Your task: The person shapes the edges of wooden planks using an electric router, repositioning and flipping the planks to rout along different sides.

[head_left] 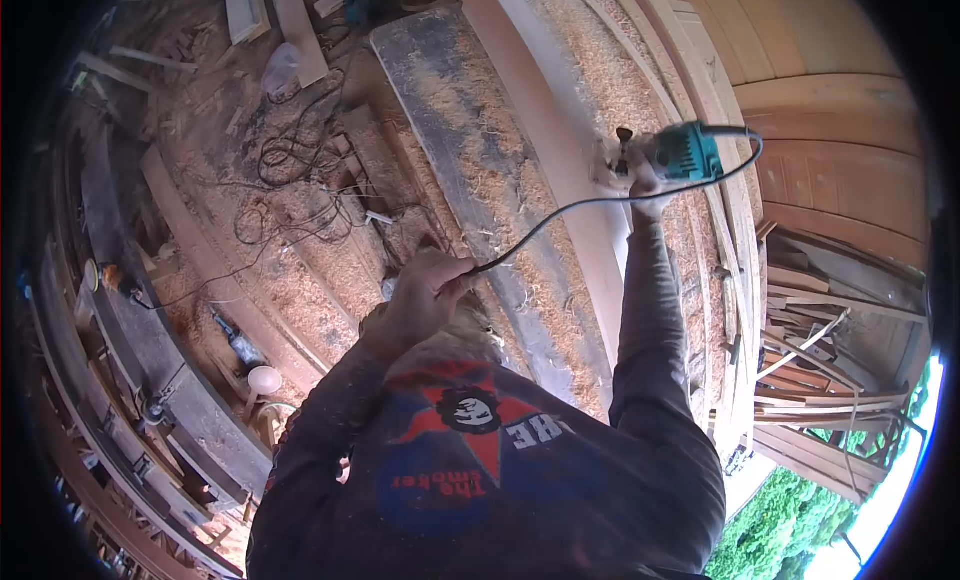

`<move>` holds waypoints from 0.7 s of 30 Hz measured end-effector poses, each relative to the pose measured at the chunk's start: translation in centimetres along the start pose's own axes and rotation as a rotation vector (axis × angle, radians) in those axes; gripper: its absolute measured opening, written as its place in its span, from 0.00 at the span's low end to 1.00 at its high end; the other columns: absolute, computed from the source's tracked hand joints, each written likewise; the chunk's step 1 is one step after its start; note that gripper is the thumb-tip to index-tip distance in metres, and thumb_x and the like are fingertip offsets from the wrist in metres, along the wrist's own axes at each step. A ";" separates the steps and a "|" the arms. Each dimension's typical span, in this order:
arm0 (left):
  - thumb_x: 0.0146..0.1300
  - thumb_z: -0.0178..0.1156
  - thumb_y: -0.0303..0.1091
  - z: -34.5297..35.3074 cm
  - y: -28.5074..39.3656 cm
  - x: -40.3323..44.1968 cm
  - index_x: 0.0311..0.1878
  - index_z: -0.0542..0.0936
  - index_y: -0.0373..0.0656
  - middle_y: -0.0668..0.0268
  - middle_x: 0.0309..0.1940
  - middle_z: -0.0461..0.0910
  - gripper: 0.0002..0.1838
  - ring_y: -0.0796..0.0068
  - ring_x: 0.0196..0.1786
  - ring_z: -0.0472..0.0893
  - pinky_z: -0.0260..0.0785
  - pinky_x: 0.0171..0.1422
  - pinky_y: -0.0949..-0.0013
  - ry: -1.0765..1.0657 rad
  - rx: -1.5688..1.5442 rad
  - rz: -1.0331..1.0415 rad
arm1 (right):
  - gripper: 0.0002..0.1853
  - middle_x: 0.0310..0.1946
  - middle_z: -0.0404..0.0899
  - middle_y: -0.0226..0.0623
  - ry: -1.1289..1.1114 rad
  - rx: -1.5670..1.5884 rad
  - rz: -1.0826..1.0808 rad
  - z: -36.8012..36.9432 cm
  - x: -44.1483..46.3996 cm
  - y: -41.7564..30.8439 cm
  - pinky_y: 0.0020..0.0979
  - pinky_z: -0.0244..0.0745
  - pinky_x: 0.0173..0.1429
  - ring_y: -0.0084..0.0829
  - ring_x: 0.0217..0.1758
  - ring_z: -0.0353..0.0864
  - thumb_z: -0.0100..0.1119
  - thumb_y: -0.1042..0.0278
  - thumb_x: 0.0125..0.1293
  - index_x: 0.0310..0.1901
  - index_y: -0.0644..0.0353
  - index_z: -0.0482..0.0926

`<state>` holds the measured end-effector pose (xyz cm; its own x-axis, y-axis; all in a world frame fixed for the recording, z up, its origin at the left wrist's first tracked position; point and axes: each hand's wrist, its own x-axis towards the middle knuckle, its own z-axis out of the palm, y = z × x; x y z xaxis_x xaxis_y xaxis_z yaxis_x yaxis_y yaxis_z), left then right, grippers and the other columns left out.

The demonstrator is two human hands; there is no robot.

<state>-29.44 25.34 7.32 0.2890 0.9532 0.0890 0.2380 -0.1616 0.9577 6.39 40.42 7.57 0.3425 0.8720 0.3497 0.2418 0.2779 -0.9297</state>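
Note:
My right hand (pixel 647 184) is wrapped around the body of a teal handheld power router (pixel 687 153), which lies on its side in this view with its base and a black knob toward the left. The base sits at the edge of a long pale board (pixel 545 110); wood dust blurs the contact. A black power cord (pixel 590 202) loops from the router's rear end and runs back to my left hand (pixel 430 292). The fingers of my left hand pinch that cord in front of my chest, well away from the board.
Wood shavings cover the dark workbench plank (pixel 455 110). Long strips (pixel 720 90) lie beyond the board at right, beside wooden panels (pixel 830 130) and stacked offcuts (pixel 840 360). Tangled cords (pixel 300 165) lie on the littered floor. A grinder-like tool (pixel 112 278) rests on planks at left.

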 end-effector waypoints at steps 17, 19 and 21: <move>0.65 0.71 0.29 2.7 0.4 -6.9 0.46 0.87 0.36 0.54 0.34 0.87 0.10 0.53 0.39 0.85 0.76 0.45 0.54 -0.343 -0.117 0.252 | 0.11 0.39 0.84 0.34 0.450 -0.165 -0.003 -15.9 -17.1 -2.7 0.34 0.80 0.51 0.28 0.41 0.83 0.71 0.76 0.58 0.43 0.63 0.82; 0.63 0.72 0.28 1.2 -0.6 -6.4 0.46 0.87 0.35 0.54 0.34 0.86 0.10 0.54 0.38 0.85 0.76 0.45 0.56 -0.312 -0.149 0.147 | 0.12 0.39 0.84 0.34 0.443 -0.150 -0.023 -13.8 -15.3 -1.8 0.33 0.81 0.50 0.28 0.41 0.83 0.71 0.77 0.58 0.44 0.63 0.82; 0.63 0.72 0.27 -0.6 -1.5 -5.5 0.46 0.87 0.35 0.53 0.33 0.85 0.10 0.54 0.38 0.85 0.76 0.44 0.57 -0.272 -0.128 0.093 | 0.15 0.41 0.83 0.34 0.418 -0.137 -0.039 -11.9 -13.1 -0.5 0.34 0.81 0.51 0.27 0.41 0.83 0.72 0.78 0.57 0.46 0.63 0.81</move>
<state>-31.94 20.51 5.52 0.5454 0.8298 0.1179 0.0853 -0.1949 0.9771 12.56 24.08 4.84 0.6619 0.6160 0.4271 0.3700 0.2271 -0.9009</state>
